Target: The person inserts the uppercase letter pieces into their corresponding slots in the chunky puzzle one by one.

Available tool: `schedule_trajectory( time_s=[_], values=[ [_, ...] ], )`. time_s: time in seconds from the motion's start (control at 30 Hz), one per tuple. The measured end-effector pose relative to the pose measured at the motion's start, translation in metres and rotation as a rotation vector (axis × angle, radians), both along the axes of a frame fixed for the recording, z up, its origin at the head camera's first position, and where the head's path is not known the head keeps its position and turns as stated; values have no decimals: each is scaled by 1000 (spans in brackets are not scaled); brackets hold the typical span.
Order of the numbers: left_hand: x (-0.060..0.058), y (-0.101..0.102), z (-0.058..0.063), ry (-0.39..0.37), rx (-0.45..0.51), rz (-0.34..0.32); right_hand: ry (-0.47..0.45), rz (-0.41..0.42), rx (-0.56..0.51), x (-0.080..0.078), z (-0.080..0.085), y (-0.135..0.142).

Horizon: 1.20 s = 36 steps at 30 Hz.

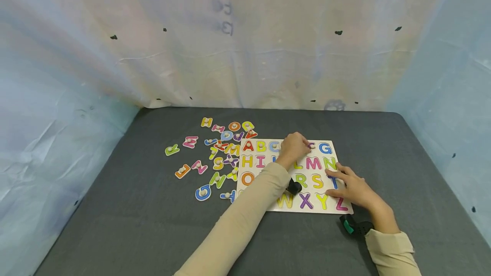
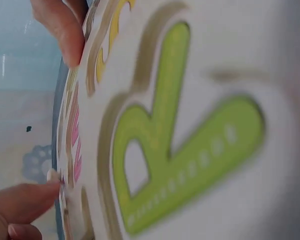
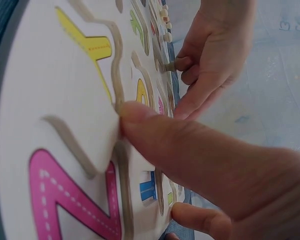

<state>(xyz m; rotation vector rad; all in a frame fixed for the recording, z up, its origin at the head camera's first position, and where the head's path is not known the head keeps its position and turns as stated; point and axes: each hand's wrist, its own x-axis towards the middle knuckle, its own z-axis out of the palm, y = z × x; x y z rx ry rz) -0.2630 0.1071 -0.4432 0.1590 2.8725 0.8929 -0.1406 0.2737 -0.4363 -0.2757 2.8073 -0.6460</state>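
Note:
A white alphabet puzzle board point(image 1: 270, 206) with coloured letter recesses lies on the table. My left hand point(image 1: 293, 150) reaches over its top row and pinches the small knob point(image 3: 169, 66) of a letter piece, apparently the F point(image 1: 312, 145); the fingers partly hide it. To the left in that row, the letter B piece point(image 1: 261, 146) and letter C piece point(image 1: 274, 146) sit in their recesses with knobs showing. My right hand point(image 1: 352, 185) rests on the board's right side, fingers spread around the blue T recess point(image 1: 333, 182), with the thumb near the Y recess point(image 3: 97, 50).
Loose knobbed letter pieces are scattered left of the board, including a blue G point(image 1: 203, 192), a green R point(image 1: 172, 150) and a yellow H point(image 1: 206, 122). Some lie against the board's left edge. A dark grey cloth point(image 1: 126, 225) covers the table; pale sheeting point(image 1: 268, 76) hangs behind.

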Motion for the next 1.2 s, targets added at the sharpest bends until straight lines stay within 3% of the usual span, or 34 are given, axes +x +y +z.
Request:
schedule_trajectory(
  time_s=[0.27, 0.5, 0.73, 0.93, 1.2],
  values=[
    [7, -15, 17, 10, 70, -37, -9, 14, 3, 0, 0, 0],
    [27, -49, 30, -4, 265, -162, -13, 9, 2, -1, -2, -2],
    [42, -88, 31, 39, 361, -263, -13, -1, -18, -1, -3, 2],
    [49, -123, 29, 54, 437, -254, -14, 3, -45, 0, -3, 4],
    [52, -170, 31, 116, 451, -164, -25, 7, -51, -1, -3, 3]
  ],
)
